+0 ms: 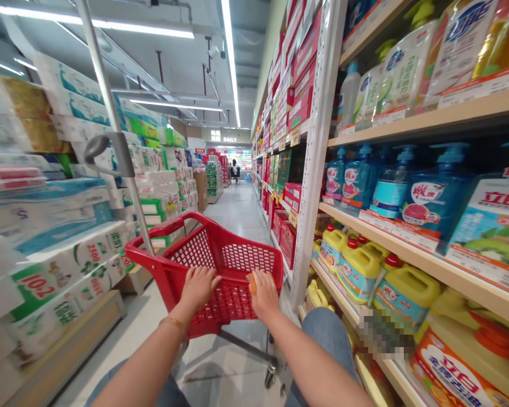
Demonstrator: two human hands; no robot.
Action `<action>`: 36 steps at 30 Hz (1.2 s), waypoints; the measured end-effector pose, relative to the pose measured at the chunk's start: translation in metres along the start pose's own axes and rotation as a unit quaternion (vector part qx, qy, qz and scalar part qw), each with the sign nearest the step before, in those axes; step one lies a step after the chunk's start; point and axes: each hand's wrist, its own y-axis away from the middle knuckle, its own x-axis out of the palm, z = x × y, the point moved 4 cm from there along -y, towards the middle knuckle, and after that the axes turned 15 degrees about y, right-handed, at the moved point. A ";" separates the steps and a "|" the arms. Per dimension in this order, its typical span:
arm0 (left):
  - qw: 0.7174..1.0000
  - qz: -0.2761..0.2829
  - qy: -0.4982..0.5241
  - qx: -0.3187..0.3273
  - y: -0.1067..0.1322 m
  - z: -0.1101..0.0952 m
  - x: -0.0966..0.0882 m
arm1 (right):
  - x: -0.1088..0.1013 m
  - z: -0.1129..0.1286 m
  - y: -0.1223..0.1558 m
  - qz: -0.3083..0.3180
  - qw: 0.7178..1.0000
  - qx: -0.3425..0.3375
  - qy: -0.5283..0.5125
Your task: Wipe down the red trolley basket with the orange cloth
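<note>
A red plastic shopping cart [249, 255] with a perforated basket stands right in front of me. My left hand [198, 287] is closed over its near rim, fingers curled toward the basket. My right hand [263, 293] is closed at the same rim, further right. A small orange object [253, 283] shows at the edge of its fingers; most of it is hidden, so I cannot tell its kind. The basket floor is partly hidden by my hands and the near wall. From the cart's left side rises a metal pole [104, 73] with a grey hooked handle [110, 154].
Shelves on the right carry blue pump bottles [428, 192] and yellow detergent jugs [360, 271]; a white perforated post [316, 147] stands close to the cart. Stacked tissue packs [72, 271] line the left. Between them the tiled aisle [233, 206] runs toward a distant person [234, 168].
</note>
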 end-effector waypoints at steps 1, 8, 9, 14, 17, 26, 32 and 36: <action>1.000 -0.015 -0.015 -0.006 0.000 0.007 -0.006 | -0.003 -0.008 -0.002 0.002 1.000 0.008 0.003; 0.996 -0.043 -0.049 -0.068 -0.003 -0.007 -0.001 | 0.003 0.011 -0.017 0.009 0.996 0.087 0.004; 0.997 -0.035 -0.041 -0.062 -0.002 -0.011 0.000 | 0.007 0.022 -0.017 0.013 0.998 0.064 -0.004; 1.000 -0.004 -0.023 0.001 0.004 0.001 -0.020 | 0.014 0.036 -0.012 0.017 0.999 -0.017 -0.023; 0.996 -0.049 -0.070 -0.015 0.008 0.018 -0.040 | 0.010 0.025 -0.013 0.004 1.000 -0.027 -0.012; 0.995 -0.057 -0.071 -0.044 -0.002 -0.024 -0.042 | 0.015 0.064 -0.039 0.038 0.996 -0.017 -0.080; 0.970 -0.242 -0.003 0.000 0.011 -0.001 -0.104 | 0.007 0.031 -0.045 0.073 0.996 0.025 -0.051; 0.961 -0.264 0.025 0.078 0.023 0.004 -0.103 | 0.007 0.044 -0.043 0.082 0.993 0.004 -0.083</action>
